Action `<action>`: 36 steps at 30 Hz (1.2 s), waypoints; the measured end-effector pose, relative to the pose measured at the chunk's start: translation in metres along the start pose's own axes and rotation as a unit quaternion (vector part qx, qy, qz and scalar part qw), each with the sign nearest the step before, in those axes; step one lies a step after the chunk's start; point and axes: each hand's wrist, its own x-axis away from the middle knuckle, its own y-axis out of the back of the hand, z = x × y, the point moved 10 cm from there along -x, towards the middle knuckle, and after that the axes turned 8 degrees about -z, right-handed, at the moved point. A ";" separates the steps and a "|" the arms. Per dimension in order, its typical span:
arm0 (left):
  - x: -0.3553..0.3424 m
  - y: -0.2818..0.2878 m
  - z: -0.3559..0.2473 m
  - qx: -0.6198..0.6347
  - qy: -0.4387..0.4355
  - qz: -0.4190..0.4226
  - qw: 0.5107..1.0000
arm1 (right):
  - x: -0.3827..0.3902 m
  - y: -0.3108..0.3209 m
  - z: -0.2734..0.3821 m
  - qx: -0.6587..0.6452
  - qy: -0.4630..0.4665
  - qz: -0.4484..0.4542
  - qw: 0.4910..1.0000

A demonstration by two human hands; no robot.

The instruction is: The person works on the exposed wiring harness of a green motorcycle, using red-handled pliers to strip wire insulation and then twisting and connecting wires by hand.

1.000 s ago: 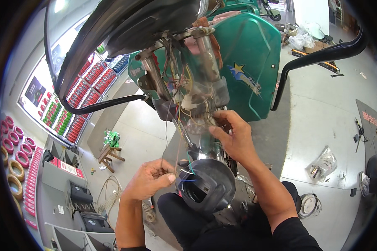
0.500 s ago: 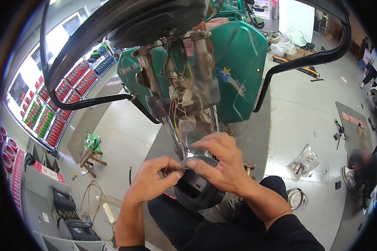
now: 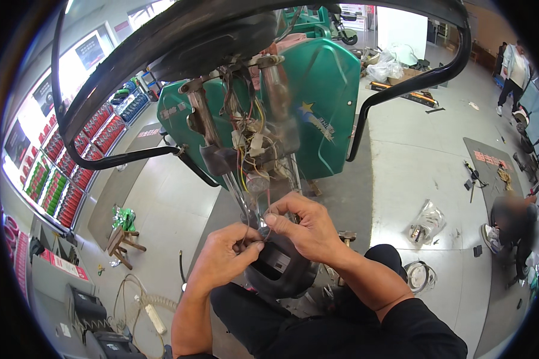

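Observation:
Both my hands work over a black headlight housing (image 3: pixel 290 278), which has an opening in its back and sits between my knees. My left hand (image 3: pixel 224 254) is closed at the left of the opening, its thumb and fingertips pinched on a thin wire. Just above and to the right, my right hand (image 3: pixel 308 230) pinches a thin wire too, thumb against index finger. The wire is too fine to follow fully between them. Beyond the hands, several coloured wires and pale connectors (image 3: pixel 257 143) hang between the fork tubes (image 3: pixel 275 90) of a green vehicle.
A green front panel (image 3: pixel 323 119) rises behind the fork, with a black tubular bar (image 3: pixel 395 93) curving round it. On the left stand a small wooden stool (image 3: pixel 123 242) and a coiled hose (image 3: pixel 159 302). A clear plastic bag (image 3: pixel 426 222) lies on the floor at right, near another person.
My right hand has lifted off the top of the housing and drawn its fingers into a pinch. The left hand stays pinched near the opening. The view has shifted slightly.

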 end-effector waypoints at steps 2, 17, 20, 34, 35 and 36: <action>0.000 0.000 0.001 0.002 0.002 -0.008 1.000 | 0.001 0.001 -0.005 -0.023 -0.037 0.002 0.999; -0.020 0.062 0.029 0.023 0.016 -0.130 0.991 | 0.012 0.157 -0.023 -0.109 -0.022 -0.164 0.980; -0.040 0.092 0.028 0.004 0.035 -0.233 0.972 | -0.007 0.205 -0.081 -0.010 -0.042 -0.212 0.976; -0.165 0.082 0.002 -0.059 -0.011 -0.218 0.974 | -0.038 0.241 -0.266 0.449 -0.040 -0.070 0.890; -0.169 0.081 0.001 -0.082 -0.012 -0.215 0.973 | -0.040 0.241 -0.275 0.453 -0.044 -0.059 0.889; -0.173 0.081 0.000 -0.100 -0.017 -0.206 0.973 | -0.042 0.240 -0.281 0.458 -0.049 -0.047 0.887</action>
